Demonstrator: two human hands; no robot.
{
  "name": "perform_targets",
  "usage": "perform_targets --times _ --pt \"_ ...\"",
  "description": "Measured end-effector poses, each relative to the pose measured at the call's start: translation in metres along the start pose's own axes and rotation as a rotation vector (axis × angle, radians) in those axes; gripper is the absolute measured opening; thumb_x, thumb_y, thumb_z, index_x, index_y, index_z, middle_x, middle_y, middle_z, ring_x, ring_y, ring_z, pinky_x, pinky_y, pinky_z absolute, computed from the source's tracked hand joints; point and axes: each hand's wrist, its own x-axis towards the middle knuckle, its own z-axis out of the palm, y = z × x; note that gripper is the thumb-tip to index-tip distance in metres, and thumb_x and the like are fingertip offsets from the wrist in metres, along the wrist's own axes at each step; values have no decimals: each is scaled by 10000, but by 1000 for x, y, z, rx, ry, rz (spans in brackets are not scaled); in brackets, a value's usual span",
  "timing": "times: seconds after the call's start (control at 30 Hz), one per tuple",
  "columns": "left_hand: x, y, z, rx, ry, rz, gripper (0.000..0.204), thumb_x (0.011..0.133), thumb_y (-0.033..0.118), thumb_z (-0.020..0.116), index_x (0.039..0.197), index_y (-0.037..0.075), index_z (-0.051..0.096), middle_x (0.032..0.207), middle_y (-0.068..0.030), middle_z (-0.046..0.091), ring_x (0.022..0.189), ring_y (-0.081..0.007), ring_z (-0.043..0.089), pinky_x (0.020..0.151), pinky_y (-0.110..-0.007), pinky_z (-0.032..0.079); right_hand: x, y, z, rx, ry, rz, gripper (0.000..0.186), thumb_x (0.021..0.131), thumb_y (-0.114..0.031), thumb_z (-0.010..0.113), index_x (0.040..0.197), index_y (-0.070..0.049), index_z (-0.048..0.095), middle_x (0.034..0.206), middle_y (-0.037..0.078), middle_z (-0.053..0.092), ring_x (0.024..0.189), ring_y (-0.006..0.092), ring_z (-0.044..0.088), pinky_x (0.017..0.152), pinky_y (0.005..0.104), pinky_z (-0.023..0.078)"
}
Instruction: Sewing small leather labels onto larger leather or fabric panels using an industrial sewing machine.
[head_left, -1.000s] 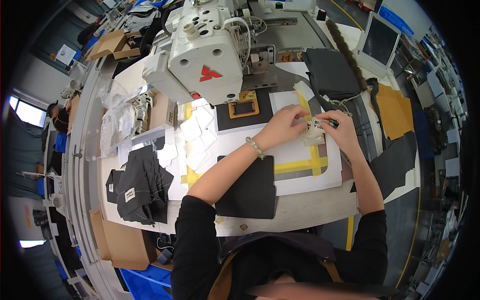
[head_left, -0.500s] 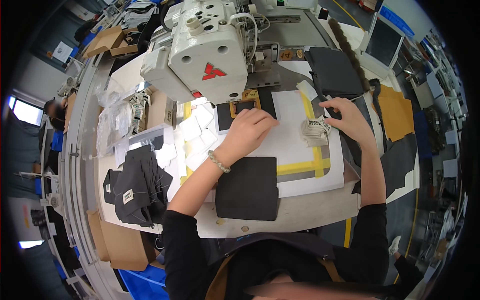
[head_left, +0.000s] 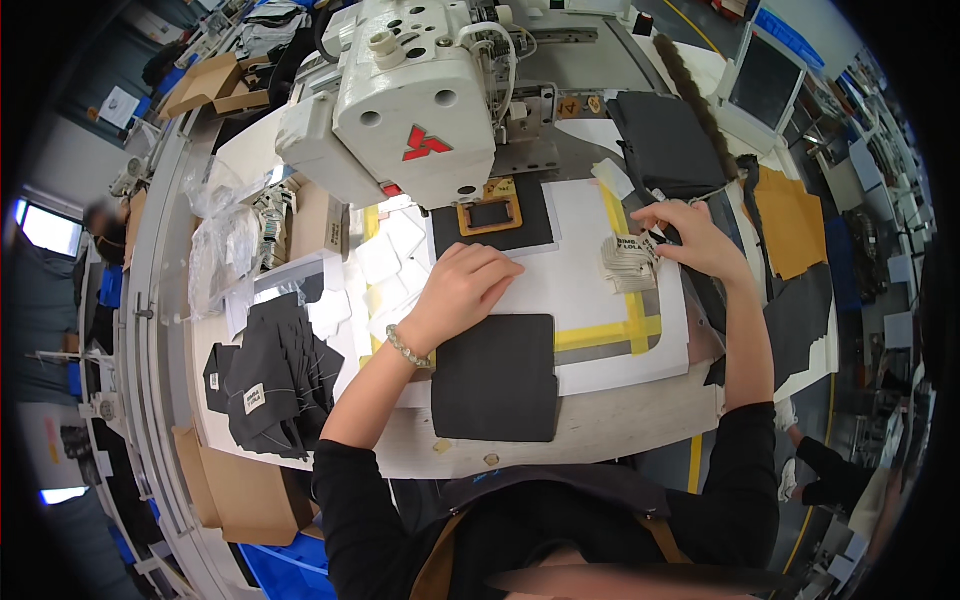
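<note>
My left hand (head_left: pixel 468 290) lies on the white sheet, palm down with fingers stretched out, and holds nothing. Just beyond it, a yellowish-brown rectangular frame (head_left: pixel 490 214) rests on dark fabric under the machine head. A dark rectangular fabric panel (head_left: pixel 494 380) lies flat on the near side of this hand. At the right, my right hand (head_left: pixel 698 240) is at a stack of white printed labels (head_left: pixel 625 265). Its thumb and fingers are bent round the edge of a label beside the stack; the fingertips partly hide it.
The white sewing machine head (head_left: pixel 410 120) overhangs the work area. Loose white pieces (head_left: pixel 385 260) and a pile of dark labelled pieces (head_left: pixel 275 380) lie left. Folded dark fabric (head_left: pixel 670 145), brown pieces (head_left: pixel 787 225) and a screen (head_left: pixel 765 85) stand to the right.
My left hand has drawn back toward me and left, away from the frame, which now shows fully. My right hand has moved slightly, its fingers nearer the label stack.
</note>
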Motion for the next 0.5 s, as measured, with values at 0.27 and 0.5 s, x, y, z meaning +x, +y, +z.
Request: perform_targets --times 0.27,0.5 --pt "-12 -3 -2 -2 -14 -12 168 780 7 698 931 78 685 868 -22 646 822 -186 621 722 -313 450 11 3 -3 -80 -13 2 138 724 -64 720 857 -99 707 868 -24 616 965 145 566 936 326 273" --pt "-1 3 -8 29 25 39 230 769 9 703 972 117 695 986 -4 650 932 -200 615 766 -329 442 40 -21 -27 352 -29 -195 93 775 -32 684 856 8 706 818 73 693 794 142 632 739 280 482"
